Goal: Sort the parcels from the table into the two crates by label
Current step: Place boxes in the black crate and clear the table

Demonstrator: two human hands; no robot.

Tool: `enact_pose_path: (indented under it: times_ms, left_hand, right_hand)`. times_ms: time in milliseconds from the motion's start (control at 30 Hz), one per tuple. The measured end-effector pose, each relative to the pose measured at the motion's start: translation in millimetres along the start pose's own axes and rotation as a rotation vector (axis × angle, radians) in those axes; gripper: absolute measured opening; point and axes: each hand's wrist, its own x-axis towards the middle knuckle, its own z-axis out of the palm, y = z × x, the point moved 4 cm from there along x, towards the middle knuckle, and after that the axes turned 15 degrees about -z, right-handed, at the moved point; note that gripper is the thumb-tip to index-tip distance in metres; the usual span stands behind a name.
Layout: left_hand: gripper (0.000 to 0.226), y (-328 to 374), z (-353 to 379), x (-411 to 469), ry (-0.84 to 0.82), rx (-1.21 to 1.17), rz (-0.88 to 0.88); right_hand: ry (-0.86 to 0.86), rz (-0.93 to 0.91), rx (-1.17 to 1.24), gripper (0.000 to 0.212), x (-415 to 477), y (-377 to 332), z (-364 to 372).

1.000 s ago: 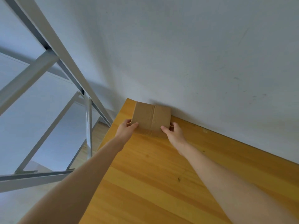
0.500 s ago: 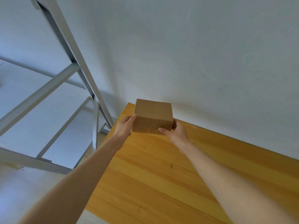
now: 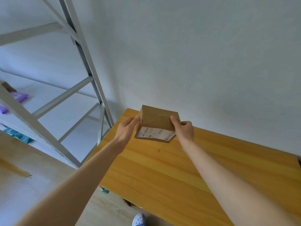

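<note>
A small brown cardboard parcel (image 3: 158,122) was held in the air above the far corner of a yellow wooden desk (image 3: 187,168), tilted so its white shipping label (image 3: 154,133) faced the viewer. The left hand (image 3: 126,130) gripped its left side and the right hand (image 3: 184,130) clasped its right side. A grey metal shelf (image 3: 91,75) stood to the left, against a pale wall (image 3: 195,54).

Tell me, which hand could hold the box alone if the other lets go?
Probably the right hand: its thumb lies over the top of the box and its fingers curl round the right side. The left hand only meets the left edge.
</note>
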Motion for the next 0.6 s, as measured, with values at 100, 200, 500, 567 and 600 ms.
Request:
enact_pose_path:
  times_ms: [100, 200, 500, 567, 600]
  left_hand:
    - [0.029, 7, 2, -33, 0.023, 0.007, 0.065]
    - [0.051, 11, 3, -59, 0.001, 0.017, 0.130]
    - [0.072, 24, -20, -66, -0.110, 0.036, 0.213]
    - [0.073, 29, -29, -63, -0.101, 0.037, 0.256]
    - [0.073, 32, -33, -61, -0.094, 0.039, 0.273]
  right_hand:
    - [0.006, -0.016, -0.042, 0.050, -18, -10, -18]
    - [-0.006, -0.013, -0.041, 0.055, -34, -17, -30]
    - [-0.290, -0.153, 0.153, 0.065, -63, -49, -14]
    - [-0.345, -0.171, 0.203, 0.070, -68, -53, -3]
    - [-0.360, -0.175, 0.221, 0.069, -69, -52, 2]
